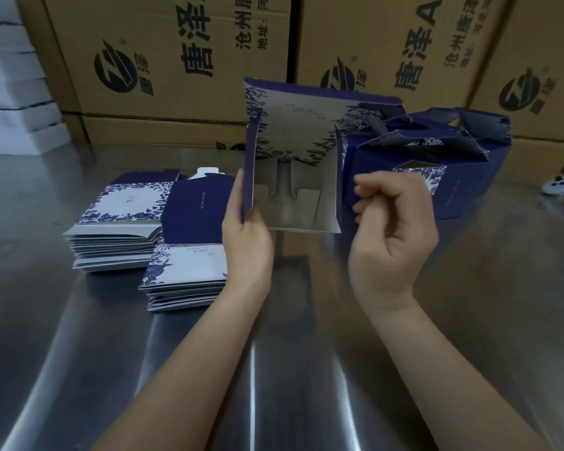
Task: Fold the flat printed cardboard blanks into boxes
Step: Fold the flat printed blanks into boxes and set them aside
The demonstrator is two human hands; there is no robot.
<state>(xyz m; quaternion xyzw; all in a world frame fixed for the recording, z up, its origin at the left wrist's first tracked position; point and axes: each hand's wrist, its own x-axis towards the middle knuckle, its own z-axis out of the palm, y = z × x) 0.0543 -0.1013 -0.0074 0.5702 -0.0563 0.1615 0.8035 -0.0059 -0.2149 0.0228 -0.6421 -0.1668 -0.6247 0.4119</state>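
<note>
My left hand [246, 237] grips the lower left edge of a blue-and-white printed cardboard blank [293, 151], held upright and partly opened, its grey inside facing me. My right hand [393, 229] hovers just right of the blank with fingers curled, holding nothing. Two stacks of flat blanks lie on the table at the left: a rear stack [118, 229] and a nearer stack [186, 275]. Folded dark-blue boxes [437, 164] stand behind my right hand.
The work surface is a shiny steel table [274, 369]. Large brown shipping cartons [176, 60] line the back. White stacked sheets [13, 92] sit at the far left. A small white device [562, 187] lies at the right edge.
</note>
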